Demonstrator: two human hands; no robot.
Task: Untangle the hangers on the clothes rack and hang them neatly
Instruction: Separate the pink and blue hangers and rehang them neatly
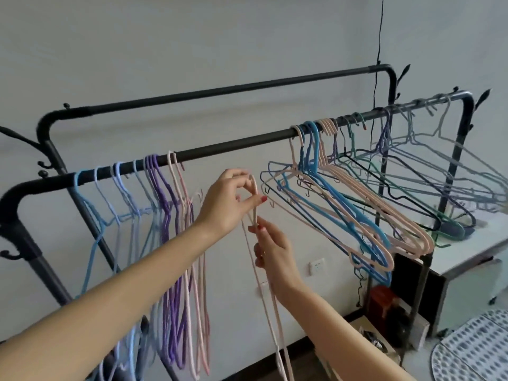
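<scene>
A black clothes rack has a front bar point(236, 145) and a higher back bar point(220, 92). Blue, purple and pale pink hangers point(162, 215) hang in a row on the left part of the front bar. A tangled bunch of blue, pink, green and grey hangers point(357, 193) crowds the right part. My left hand point(228, 199) pinches the hook of a pale pink hanger point(264, 292) just below the bar's bare middle. My right hand point(272, 251) pinches the same hanger at its neck. The hanger's body hangs down between my forearms.
A white wall stands behind the rack, with a socket point(316, 266) low down. A white table point(467, 254) stands at the right under the tangled hangers. Red and dark boxes point(384, 306) sit on the floor by the rack's right leg. A patterned mat point(475, 350) lies at the lower right.
</scene>
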